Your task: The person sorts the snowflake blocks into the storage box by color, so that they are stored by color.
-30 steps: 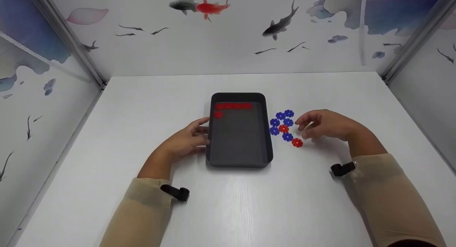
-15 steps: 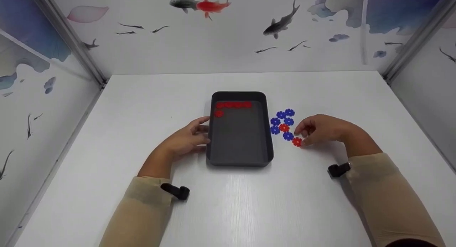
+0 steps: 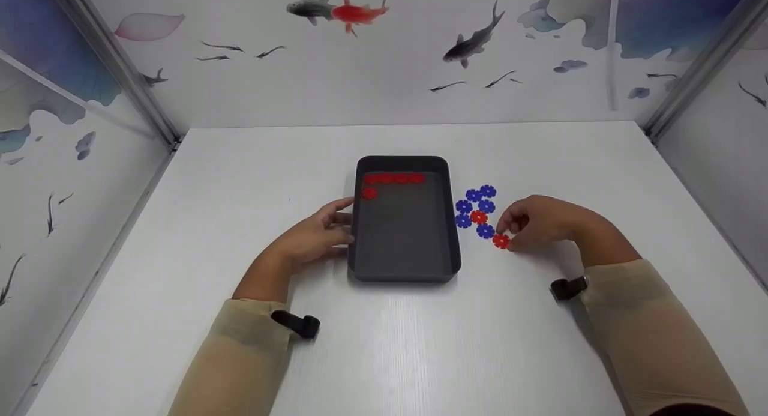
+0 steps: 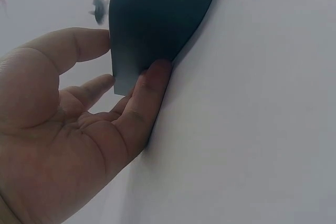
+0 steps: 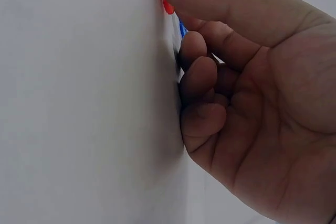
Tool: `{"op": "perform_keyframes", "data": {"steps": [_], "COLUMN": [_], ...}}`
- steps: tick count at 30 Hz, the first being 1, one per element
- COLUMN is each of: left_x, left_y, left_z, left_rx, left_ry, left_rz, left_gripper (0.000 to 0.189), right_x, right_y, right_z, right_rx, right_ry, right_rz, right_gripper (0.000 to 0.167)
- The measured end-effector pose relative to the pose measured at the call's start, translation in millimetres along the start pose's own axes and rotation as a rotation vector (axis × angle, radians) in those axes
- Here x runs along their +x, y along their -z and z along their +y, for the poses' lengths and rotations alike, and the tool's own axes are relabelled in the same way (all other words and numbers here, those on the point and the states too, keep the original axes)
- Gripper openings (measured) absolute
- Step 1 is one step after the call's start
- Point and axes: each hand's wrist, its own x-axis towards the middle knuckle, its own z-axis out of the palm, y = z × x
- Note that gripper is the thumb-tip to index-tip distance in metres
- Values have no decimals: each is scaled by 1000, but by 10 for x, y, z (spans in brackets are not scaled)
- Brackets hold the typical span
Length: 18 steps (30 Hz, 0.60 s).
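Note:
At the lower right of a loose group, a red snowflake disc lies on the table. My right hand has thumb and index finger at its edges, pinching it; in the right wrist view the thumb presses the red disc and the other fingers are curled. Several blue snowflake discs and another red snowflake disc lie just beyond. The dark grey tray holds a row of red discs and one more below its left end. My left hand rests its fingertips against the tray's left wall.
The white table is bounded by printed panels at the back and sides. The tray stands between my hands, its raised right wall close to the discs. Black wrist cameras sit on both sleeves.
My right hand has come left and slightly down to the lower red disc, and its thumb and index finger have closed on it. The left hand and tray stay in place.

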Motion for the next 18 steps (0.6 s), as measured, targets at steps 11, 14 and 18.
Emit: {"op": "perform_keyframes", "data": {"steps": [11,14,18], "left_x": [5,10,8], "left_y": [-7,-5,-6], "left_z": [9,0,0], "left_rx": [-14,-13,-8], "left_ry": [1,-4,-5], "left_rz": [6,-3,-1], "left_gripper": [83,84,85], "right_x": [-27,-36,-48], "right_y": [-9,-6,21], "right_z": [-57,-59,-50], "right_rx": [-55,-59,-44], "right_ry": [16,17,27], "right_rz": [12,28,36], "right_gripper": [30,32,31]}}
